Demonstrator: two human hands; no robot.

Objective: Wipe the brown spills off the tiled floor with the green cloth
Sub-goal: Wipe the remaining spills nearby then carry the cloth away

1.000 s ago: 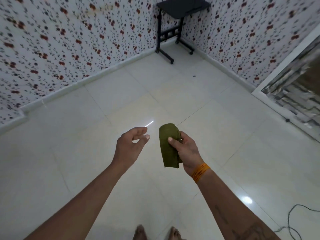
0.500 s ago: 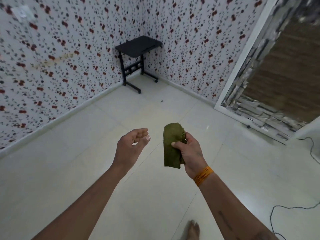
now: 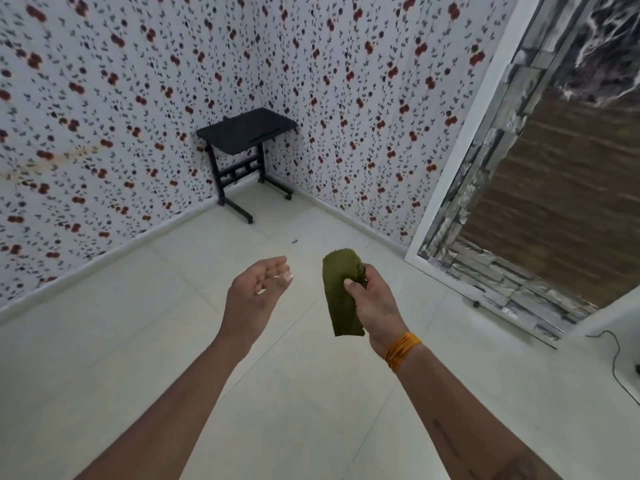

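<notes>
My right hand (image 3: pixel 374 303) grips the folded green cloth (image 3: pixel 341 292) at chest height, thumb pressed on its front; the cloth hangs down from my fingers. My left hand (image 3: pixel 256 292) floats beside it, empty, with the fingers loosely curled and the palm turned inward. The pale tiled floor (image 3: pixel 173 341) spreads below both arms. I see no brown spill on the tiles in this view, only a tiny dark speck (image 3: pixel 294 241) toward the corner.
A small black wheeled table (image 3: pixel 247 133) stands in the corner between two flower-patterned walls. A white-framed opening with stone-look panels (image 3: pixel 519 220) is on the right. A black cable (image 3: pixel 616 362) lies on the floor at the right edge.
The view has tilted up and turned right, bringing the corner table and the right-hand opening further into view. Both hands keep their pose, the cloth still in my right hand.
</notes>
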